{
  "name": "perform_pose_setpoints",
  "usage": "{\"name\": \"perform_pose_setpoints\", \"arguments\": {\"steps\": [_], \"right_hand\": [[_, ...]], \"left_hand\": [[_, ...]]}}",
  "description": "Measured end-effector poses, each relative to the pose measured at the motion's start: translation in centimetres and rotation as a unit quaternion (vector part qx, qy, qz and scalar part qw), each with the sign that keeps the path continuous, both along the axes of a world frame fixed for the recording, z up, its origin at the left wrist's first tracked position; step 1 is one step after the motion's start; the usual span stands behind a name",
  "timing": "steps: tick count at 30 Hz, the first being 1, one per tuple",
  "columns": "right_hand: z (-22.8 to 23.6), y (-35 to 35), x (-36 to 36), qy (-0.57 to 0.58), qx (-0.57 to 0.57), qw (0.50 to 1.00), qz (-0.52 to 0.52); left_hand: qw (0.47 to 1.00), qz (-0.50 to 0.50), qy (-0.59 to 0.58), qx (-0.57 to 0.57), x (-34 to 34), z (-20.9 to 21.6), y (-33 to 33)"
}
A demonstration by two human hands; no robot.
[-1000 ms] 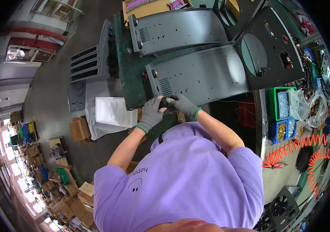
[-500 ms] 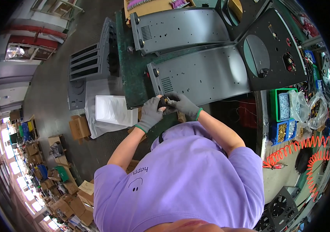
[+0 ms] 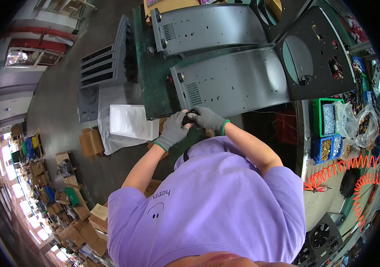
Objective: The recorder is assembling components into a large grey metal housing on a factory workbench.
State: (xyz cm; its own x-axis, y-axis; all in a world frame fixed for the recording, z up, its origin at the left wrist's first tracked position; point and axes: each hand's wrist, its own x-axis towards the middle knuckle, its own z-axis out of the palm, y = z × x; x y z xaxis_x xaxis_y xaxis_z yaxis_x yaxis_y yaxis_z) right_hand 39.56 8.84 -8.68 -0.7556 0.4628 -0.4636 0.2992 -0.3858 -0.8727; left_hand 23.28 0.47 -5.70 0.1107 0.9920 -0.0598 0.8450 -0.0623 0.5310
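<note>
My left hand [image 3: 173, 129], in a grey glove with green cuff, is closed around a small black part [image 3: 189, 119] in front of me. My right hand [image 3: 207, 119], gloved alike, closes on the same part from the other side, its fingers over the top. Most of the part is hidden. Just beyond the hands is the near corner of a grey curved metal panel [image 3: 239, 82]; whether the part touches it I cannot tell. A small round black fitting [image 3: 180, 77] sits at that panel's other left corner.
A second grey panel [image 3: 212, 29] lies behind on the green table [image 3: 154, 95]. Right are black side plates [image 3: 321, 58], a green bin [image 3: 317, 118], blue bins [image 3: 318, 151] of small hardware and a coiled orange hose [image 3: 332, 171]. A white foam box [image 3: 130, 122] stands left.
My right fingers have closed further over the black part, covering the gold-coloured piece that showed before. The view has shifted slightly; both hands stay by the panel's corner.
</note>
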Motion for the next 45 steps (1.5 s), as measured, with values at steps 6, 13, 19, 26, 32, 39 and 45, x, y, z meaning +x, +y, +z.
{"name": "perform_pose_setpoints", "arguments": {"steps": [6, 13, 19, 26, 32, 39, 45], "right_hand": [[-2.8, 0.1, 1.3, 0.008, 0.021, 0.995, -0.098], [-0.2, 0.9, 2.5, 0.017, -0.170, 0.979, -0.115], [-3.1, -0.3, 0.8, -0.050, -0.074, 0.990, -0.106], [-3.8, -0.7, 0.0, -0.015, -0.051, 0.995, -0.081], [-5.1, -1.5, -0.7, -0.032, -0.019, 0.990, -0.139], [-6.2, 0.2, -0.8, -0.024, -0.145, 0.978, -0.145], [-6.8, 2.5, -1.2, -0.044, -0.292, 0.948, -0.116]], "left_hand": [[1.000, 0.025, 0.002, -0.007, -1.9, 0.3, -0.6], [0.968, 0.133, -0.091, -0.191, -4.7, -2.8, -0.9], [0.973, 0.105, -0.116, -0.167, -3.5, -4.3, 1.0], [0.955, -0.001, -0.192, -0.228, -4.8, -6.3, 2.2], [0.944, 0.065, -0.246, -0.212, -5.2, -7.8, 1.0], [0.975, 0.181, -0.038, -0.126, -2.6, -4.8, -0.8], [0.968, 0.156, 0.143, -0.135, -0.4, -3.7, -1.4]]}}
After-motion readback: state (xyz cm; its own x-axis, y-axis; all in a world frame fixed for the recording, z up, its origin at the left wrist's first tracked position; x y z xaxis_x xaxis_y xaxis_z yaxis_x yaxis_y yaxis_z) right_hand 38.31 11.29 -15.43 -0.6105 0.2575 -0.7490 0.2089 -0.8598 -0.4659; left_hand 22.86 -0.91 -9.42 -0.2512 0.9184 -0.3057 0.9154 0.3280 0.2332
